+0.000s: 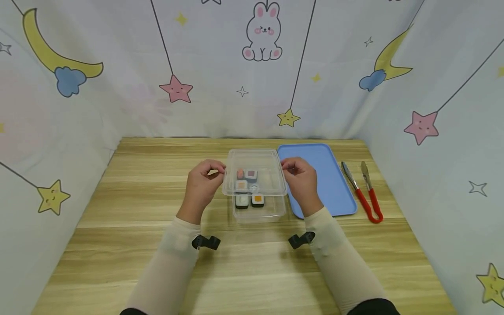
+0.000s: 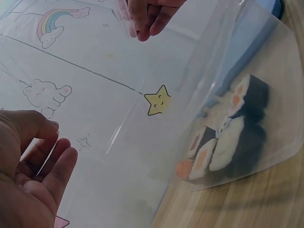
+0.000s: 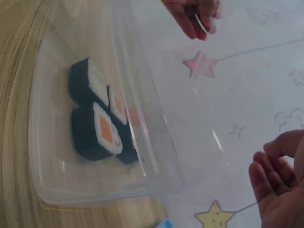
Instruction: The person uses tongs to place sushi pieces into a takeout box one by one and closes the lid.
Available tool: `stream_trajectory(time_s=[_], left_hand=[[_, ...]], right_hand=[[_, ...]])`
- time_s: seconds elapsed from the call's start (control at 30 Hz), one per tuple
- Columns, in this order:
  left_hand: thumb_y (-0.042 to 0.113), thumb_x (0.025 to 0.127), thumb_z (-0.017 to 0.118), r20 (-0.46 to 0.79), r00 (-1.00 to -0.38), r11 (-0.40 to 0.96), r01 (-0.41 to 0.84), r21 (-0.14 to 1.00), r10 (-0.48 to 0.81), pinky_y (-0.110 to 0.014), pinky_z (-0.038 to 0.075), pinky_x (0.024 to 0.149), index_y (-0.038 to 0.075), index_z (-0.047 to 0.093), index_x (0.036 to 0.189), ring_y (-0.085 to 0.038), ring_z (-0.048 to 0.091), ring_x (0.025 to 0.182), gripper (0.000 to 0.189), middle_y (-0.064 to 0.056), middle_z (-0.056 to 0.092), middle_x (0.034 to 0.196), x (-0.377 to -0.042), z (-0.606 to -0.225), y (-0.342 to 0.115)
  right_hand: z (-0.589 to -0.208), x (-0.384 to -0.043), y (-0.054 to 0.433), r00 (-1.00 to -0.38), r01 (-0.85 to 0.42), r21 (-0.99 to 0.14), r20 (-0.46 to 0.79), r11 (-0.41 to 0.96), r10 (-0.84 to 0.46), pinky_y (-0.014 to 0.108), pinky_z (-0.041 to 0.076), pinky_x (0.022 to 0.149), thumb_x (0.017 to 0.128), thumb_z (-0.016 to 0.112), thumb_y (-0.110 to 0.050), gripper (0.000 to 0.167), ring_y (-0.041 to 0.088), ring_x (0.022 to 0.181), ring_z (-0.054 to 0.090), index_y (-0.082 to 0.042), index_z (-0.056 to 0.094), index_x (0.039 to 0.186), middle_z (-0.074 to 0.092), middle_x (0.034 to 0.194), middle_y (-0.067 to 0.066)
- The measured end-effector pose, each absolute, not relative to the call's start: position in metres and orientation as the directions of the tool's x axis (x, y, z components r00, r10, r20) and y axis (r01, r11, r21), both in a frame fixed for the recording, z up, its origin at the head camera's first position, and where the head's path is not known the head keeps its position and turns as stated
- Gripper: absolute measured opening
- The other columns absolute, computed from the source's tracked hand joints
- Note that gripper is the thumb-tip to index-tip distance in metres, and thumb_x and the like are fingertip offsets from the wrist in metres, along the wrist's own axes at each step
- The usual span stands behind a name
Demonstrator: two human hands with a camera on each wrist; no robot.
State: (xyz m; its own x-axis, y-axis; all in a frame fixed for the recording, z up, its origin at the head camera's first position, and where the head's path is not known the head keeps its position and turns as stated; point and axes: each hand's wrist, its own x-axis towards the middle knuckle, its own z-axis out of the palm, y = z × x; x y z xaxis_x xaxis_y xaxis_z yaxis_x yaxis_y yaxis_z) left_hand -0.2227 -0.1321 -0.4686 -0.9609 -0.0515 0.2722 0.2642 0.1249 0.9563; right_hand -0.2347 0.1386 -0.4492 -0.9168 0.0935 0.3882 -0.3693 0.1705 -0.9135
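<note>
A clear plastic lid (image 1: 269,158) is held between both hands, over a clear container (image 1: 260,214) with several sushi pieces inside. My left hand (image 1: 202,183) pinches the lid's left edge between thumb and fingers, while my right hand (image 1: 304,181) pinches the right edge. Toward the container's near side, a roll with an orange centre (image 1: 257,199) lies beside a pale-topped roll (image 1: 242,201); others show through the lid. From the right wrist, dark-wrapped rolls (image 3: 88,133) appear through the container wall. In the left wrist view, the lid stands tilted above the container.
A blue tray (image 1: 334,192) lies to the right of the container, partly behind my right hand. Further right are metal tongs with red handles (image 1: 374,205). The wooden table (image 1: 157,175) meets a patterned cloth backdrop (image 1: 220,118) behind and at both sides.
</note>
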Motion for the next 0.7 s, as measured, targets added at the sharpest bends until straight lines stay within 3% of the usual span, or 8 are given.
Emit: stream_trajectory(time_s=[0.3, 0.53, 0.7], left_hand=[[0.008, 0.096, 0.075, 0.178, -0.984, 0.119, 0.172, 0.978, -0.034, -0.028, 0.059, 0.097, 0.009, 0.076, 0.1, -0.025, 0.068, 0.116, 0.005, -0.008, 0.069, 0.119, -0.217, -0.487, -0.129], [0.001, 0.095, 0.071, 0.192, -0.981, 0.159, 0.186, 0.97, -0.023, -0.031, 0.056, 0.102, -0.001, 0.076, 0.116, -0.028, 0.066, 0.121, 0.022, -0.012, 0.068, 0.124, -0.212, -0.5, -0.125], [-0.004, 0.093, 0.071, 0.201, -0.979, 0.16, 0.194, 0.968, -0.027, -0.034, 0.054, 0.105, -0.003, 0.076, 0.115, -0.028, 0.064, 0.122, 0.023, -0.015, 0.068, 0.124, -0.211, -0.507, -0.121]], right_hand=[[-0.447, -0.225, 0.141, -0.934, -0.33, -0.912, 0.353, 0.242, 0.059, 0.022, 0.058, 0.08, 0.088, 0.07, 0.015, 0.007, 0.028, 0.094, 0.07, 0.016, 0.065, 0.083, 0.071, 0.107, 0.029], [-0.461, -0.227, 0.148, -0.936, -0.327, -0.909, 0.349, 0.259, 0.043, 0.03, 0.06, 0.085, 0.086, 0.069, 0.018, 0.006, 0.04, 0.098, 0.07, 0.017, 0.065, 0.082, 0.071, 0.107, 0.03], [-0.471, -0.228, 0.15, -0.938, -0.325, -0.904, 0.347, 0.278, 0.031, 0.022, 0.058, 0.085, 0.088, 0.069, 0.017, 0.006, 0.045, 0.101, 0.07, 0.017, 0.066, 0.083, 0.072, 0.108, 0.031]])
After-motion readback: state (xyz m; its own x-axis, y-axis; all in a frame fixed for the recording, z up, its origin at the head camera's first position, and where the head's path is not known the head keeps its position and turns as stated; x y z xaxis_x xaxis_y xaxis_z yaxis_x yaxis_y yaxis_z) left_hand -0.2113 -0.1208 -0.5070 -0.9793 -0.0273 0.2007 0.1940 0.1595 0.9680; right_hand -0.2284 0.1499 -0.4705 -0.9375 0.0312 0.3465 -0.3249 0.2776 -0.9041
